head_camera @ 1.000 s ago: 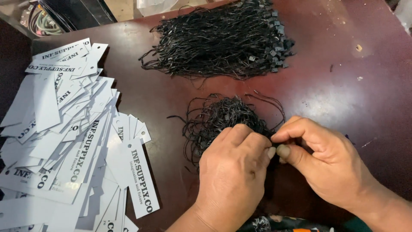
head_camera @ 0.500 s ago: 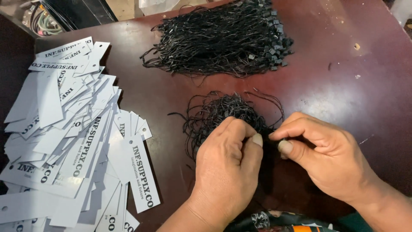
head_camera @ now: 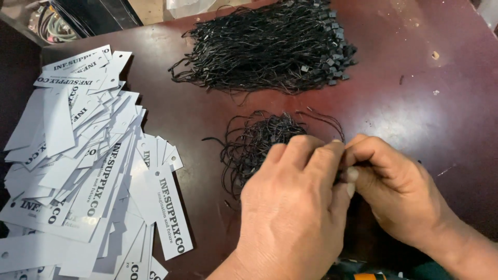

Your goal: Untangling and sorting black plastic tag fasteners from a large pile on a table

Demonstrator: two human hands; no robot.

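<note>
Black cords: a small tangle [head_camera: 259, 142] was pinched by the left hand [head_camera: 290, 207] and right hand [head_camera: 394, 192]
Tags: the white heap [head_camera: 78, 171], left of frame, was left unstrung; untouched

Over that second the left hand [head_camera: 290, 207] crept forward across the small tangle of black string loops [head_camera: 259, 142], so that its knuckles covered more of the tangle's near edge than before. Its fingers, curled under a second ago, stretched out flatter and pressed up against the right hand [head_camera: 394, 192]. The right hand's thumb and forefinger drew tighter together at the pinch, and the gap between the two hands closed until they touched. The loose strand arching past the tangle on the right lay a little flatter.
</note>
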